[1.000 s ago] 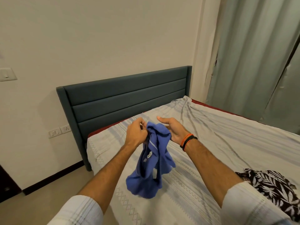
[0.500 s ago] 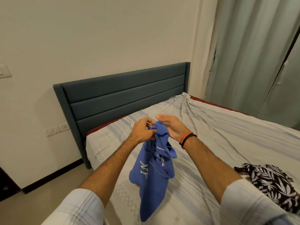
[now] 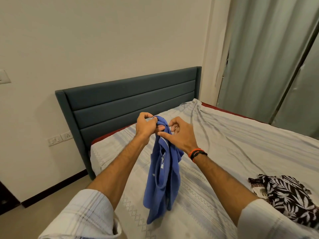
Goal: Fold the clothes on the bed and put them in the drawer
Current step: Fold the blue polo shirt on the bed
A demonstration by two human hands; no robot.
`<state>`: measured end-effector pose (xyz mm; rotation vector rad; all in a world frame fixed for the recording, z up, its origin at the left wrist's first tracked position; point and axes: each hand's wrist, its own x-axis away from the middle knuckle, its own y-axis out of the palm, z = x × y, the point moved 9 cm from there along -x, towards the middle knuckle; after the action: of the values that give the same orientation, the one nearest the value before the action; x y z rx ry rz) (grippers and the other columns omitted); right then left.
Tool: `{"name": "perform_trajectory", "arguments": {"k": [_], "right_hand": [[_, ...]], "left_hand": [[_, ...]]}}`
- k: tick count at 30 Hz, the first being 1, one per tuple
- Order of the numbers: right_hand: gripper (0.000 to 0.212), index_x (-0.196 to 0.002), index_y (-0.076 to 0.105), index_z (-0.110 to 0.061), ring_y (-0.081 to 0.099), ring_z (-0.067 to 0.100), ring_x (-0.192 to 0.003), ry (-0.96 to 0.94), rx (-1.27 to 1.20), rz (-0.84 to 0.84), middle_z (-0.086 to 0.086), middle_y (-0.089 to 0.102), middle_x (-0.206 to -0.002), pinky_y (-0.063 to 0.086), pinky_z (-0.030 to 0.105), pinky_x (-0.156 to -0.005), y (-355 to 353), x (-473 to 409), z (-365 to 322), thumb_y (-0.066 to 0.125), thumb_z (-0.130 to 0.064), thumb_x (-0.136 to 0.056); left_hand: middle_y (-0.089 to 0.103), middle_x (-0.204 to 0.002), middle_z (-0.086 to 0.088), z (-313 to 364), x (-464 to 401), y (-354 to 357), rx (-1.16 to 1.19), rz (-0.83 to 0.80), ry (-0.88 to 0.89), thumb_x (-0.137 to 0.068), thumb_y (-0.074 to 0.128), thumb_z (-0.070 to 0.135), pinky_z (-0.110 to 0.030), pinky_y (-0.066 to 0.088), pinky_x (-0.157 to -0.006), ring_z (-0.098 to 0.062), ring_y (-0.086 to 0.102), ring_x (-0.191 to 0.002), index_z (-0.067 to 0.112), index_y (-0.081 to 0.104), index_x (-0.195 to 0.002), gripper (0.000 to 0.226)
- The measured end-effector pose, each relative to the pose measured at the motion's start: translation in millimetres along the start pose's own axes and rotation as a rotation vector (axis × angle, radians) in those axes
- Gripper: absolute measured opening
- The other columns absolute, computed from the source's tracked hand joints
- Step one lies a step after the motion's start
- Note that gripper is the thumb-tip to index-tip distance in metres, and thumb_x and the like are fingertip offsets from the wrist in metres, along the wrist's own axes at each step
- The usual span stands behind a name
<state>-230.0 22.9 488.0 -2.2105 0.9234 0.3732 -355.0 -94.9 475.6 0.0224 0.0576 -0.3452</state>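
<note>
Fingers [image 3: 151, 120] of the left hand [image 3: 145, 126] were curled tight round the top edge of the blue garment [image 3: 162, 171], bunching the cloth and holding it up in the air above the bed [image 3: 233, 144]. Over came the right hand [image 3: 179, 135], thumb and forefinger pinching the fabric just beside the left, its other fingers loosely bent. The garment hung straight down between the two forearms in a long twisted drape, white lettering showing on its inner folds, and its lower end reached down near the pale patterned bedsheet; whether it touched could not be told. On the right wrist sat an orange and black band [image 3: 196, 153]. Well apart, at the right edge of the bed, a dark leaf-print garment [image 3: 286, 195] lay crumpled. Behind stood the grey-blue padded headboard [image 3: 131, 100].
</note>
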Motion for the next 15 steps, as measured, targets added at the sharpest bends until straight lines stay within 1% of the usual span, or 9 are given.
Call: {"name": "perform_trajectory", "arguments": {"k": [2, 4, 6, 8, 9, 11, 13, 15], "right_hand": [[0.044, -0.092, 0.060, -0.022, 0.063, 0.009, -0.068, 0.049, 0.023, -0.074, -0.006, 0.067, -0.077, 0.055, 0.020, -0.066, 7, -3, 3, 0.084, -0.051, -0.070], [0.048, -0.097, 0.058, -0.022, 0.064, 0.008, -0.072, 0.130, 0.035, -0.131, -0.008, 0.066, -0.080, 0.053, 0.017, -0.063, 10, -6, 12, 0.085, -0.049, -0.069], [0.051, -0.098, 0.056, -0.022, 0.061, 0.006, -0.074, 0.138, 0.056, -0.105, -0.010, 0.063, -0.082, 0.051, 0.017, -0.063, 7, -9, 15, 0.088, -0.046, -0.066], [0.042, -0.089, 0.058, -0.023, 0.061, 0.009, -0.074, 0.093, 0.100, -0.052, -0.007, 0.063, -0.082, 0.054, 0.024, -0.067, 5, -11, 15, 0.087, -0.044, -0.067], [0.038, -0.088, 0.059, -0.024, 0.062, 0.010, -0.073, 0.100, 0.092, -0.065, -0.006, 0.065, -0.080, 0.055, 0.025, -0.069, 8, -12, 16, 0.087, -0.042, -0.069], [0.039, -0.096, 0.061, -0.023, 0.065, 0.010, -0.074, 0.146, 0.048, -0.151, -0.004, 0.069, -0.079, 0.055, 0.024, -0.072, 18, -12, 20, 0.086, -0.040, -0.071], [0.038, -0.101, 0.063, -0.023, 0.065, 0.011, -0.075, 0.151, 0.039, -0.206, -0.003, 0.070, -0.081, 0.052, 0.020, -0.070, 26, -14, 20, 0.085, -0.039, -0.074], [0.023, -0.093, 0.067, -0.021, 0.063, 0.012, -0.075, 0.140, 0.016, -0.200, -0.003, 0.069, -0.083, 0.047, 0.017, -0.068, 28, -19, 19, 0.081, -0.033, -0.079]], "left_hand": [[0.070, -0.090, -0.014, 4, 1, 2, 0.003, 0.018, -0.012, -0.094, 0.057, 0.004, -0.029, 0.060, -0.057, -0.020, 0.072, -0.058, 0.011, 0.053, -0.102, 0.011], [0.070, -0.083, -0.014, 9, 5, 0, 0.017, 0.051, -0.029, -0.094, 0.051, 0.001, -0.027, 0.058, -0.052, -0.020, 0.071, -0.053, 0.009, 0.052, -0.093, 0.008], [0.070, -0.079, -0.015, 8, 5, -6, 0.052, 0.112, -0.050, -0.094, 0.047, 0.000, -0.030, 0.060, -0.054, -0.023, 0.071, -0.054, 0.010, 0.049, -0.081, 0.016], [0.071, -0.083, -0.016, 5, 0, -12, 0.096, 0.150, -0.088, -0.096, 0.042, 0.001, -0.034, 0.062, -0.061, -0.024, 0.072, -0.058, 0.009, 0.050, -0.080, 0.020], [0.072, -0.086, -0.017, 3, -3, -13, 0.122, 0.147, -0.106, -0.097, 0.040, 0.001, -0.038, 0.063, -0.067, -0.026, 0.073, -0.060, 0.007, 0.051, -0.081, 0.021], [0.071, -0.092, -0.023, 3, -7, -11, 0.168, 0.093, -0.125, -0.098, 0.037, 0.000, -0.042, 0.062, -0.071, -0.030, 0.074, -0.064, 0.006, 0.051, -0.084, 0.021], [0.070, -0.093, -0.025, 7, -7, -11, 0.142, 0.045, -0.117, -0.098, 0.037, -0.004, -0.040, 0.062, -0.069, -0.031, 0.073, -0.065, 0.007, 0.054, -0.090, 0.021], [0.069, -0.092, -0.025, 11, -5, -16, 0.108, 0.025, -0.095, -0.095, 0.037, -0.010, -0.036, 0.062, -0.066, -0.029, 0.073, -0.065, 0.006, 0.058, -0.091, 0.026]]}}
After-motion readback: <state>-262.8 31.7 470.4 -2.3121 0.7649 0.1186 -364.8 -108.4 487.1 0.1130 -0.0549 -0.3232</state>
